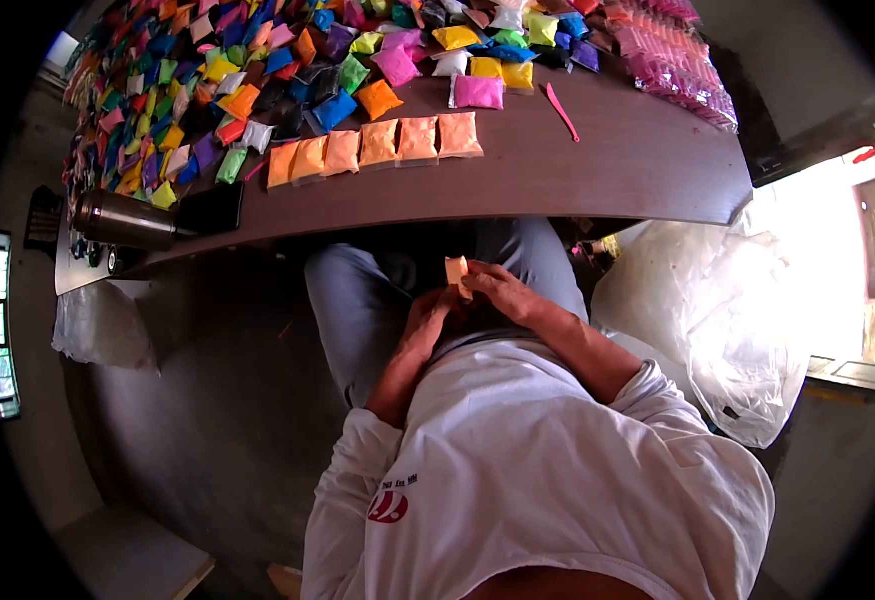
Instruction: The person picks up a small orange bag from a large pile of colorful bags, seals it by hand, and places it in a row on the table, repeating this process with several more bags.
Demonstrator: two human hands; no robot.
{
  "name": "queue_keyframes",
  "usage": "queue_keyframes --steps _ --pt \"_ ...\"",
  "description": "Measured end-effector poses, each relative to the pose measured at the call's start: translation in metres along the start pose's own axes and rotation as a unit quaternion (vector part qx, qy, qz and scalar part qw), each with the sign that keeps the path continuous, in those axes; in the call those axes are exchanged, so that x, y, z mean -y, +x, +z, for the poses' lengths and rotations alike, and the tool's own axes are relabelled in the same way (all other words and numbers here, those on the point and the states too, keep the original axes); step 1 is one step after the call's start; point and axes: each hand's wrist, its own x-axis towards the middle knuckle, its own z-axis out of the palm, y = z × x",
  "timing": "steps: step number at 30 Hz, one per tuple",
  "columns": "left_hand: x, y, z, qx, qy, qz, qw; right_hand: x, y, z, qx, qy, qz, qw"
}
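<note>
Over my lap, in front of the table's edge, I hold a small pale-orange packet (455, 268). My left hand (435, 310) grips it from below and the left, fingers closed. From the right, my right hand (499, 288) pinches its side with bent fingers. Some of the fingertips and the packet's lower part are hidden. Beyond my hands, a row of several similar peach-orange packets (378, 144) lies side by side on the brown table (617, 180). They look soft and filled, in clear wrapping.
Many colourful packets (217, 70) cover the table's left and back. Stacked pink packets (672, 65) stand at the back right. A pink plastic stick (562, 112), a metal flask (125, 219) and a dark phone-like slab (209, 208) lie there too. A white plastic bag (727, 330) stands right.
</note>
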Motion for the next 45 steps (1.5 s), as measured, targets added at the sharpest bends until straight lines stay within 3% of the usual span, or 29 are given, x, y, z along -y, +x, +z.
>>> queue_keyframes --steps 1,3,4,6,9,10,12,16,18,22,24,29,31,36,43,45 --pt "0.000 0.000 0.000 0.006 -0.024 -0.005 1.000 -0.006 0.002 -0.003 0.001 0.000 0.000 1.000" --pt "0.000 0.001 0.000 0.013 -0.031 -0.001 0.999 -0.012 0.009 -0.006 0.066 0.175 0.043 0.981" --pt "0.000 0.001 0.001 0.021 -0.037 0.003 0.999 -0.006 0.009 -0.007 0.066 0.175 0.043 0.981" --pt "0.001 0.001 0.000 0.015 -0.026 -0.009 1.000 0.007 0.005 -0.009 0.098 0.036 -0.019 0.994" --pt "0.001 0.003 -0.001 0.015 -0.010 -0.015 1.000 0.007 0.007 -0.008 0.096 0.016 -0.022 0.995" --pt "0.002 0.004 -0.002 0.021 -0.005 -0.010 1.000 0.008 0.006 -0.006 0.095 0.016 -0.022 0.995" --pt "0.002 0.003 -0.001 0.013 -0.037 -0.017 0.999 0.012 0.001 -0.002 0.009 0.020 0.007 1.000" --pt "0.001 0.003 -0.001 0.029 -0.100 -0.019 0.994 0.015 0.002 0.004 -0.022 0.016 0.026 0.999" --pt "0.001 0.002 -0.001 0.025 -0.093 -0.017 0.995 0.011 0.004 0.005 -0.031 -0.004 -0.010 0.999" --pt "0.002 0.002 -0.004 0.041 -0.074 -0.028 0.996 0.000 0.008 -0.001 -0.021 0.024 -0.003 0.999" --pt "0.003 0.002 -0.003 0.034 -0.093 -0.022 0.995 -0.001 0.010 -0.009 0.040 0.063 0.032 0.997" --pt "0.002 0.001 -0.003 0.026 -0.115 -0.012 0.993 -0.001 0.010 -0.009 0.031 0.032 0.035 0.998" --pt "0.002 0.002 -0.004 0.042 -0.060 -0.028 0.997 0.001 0.009 -0.006 0.025 0.026 0.036 0.999" --pt "0.001 0.000 -0.001 0.040 -0.030 -0.005 0.999 0.003 0.006 -0.004 0.027 0.019 -0.040 0.999" --pt "-0.005 -0.003 0.001 0.017 -0.018 0.006 1.000 0.003 0.010 -0.002 0.008 0.005 0.010 1.000" --pt "-0.008 -0.004 0.001 0.025 0.025 0.016 0.999 -0.003 0.010 -0.001 0.011 0.024 -0.037 0.999"
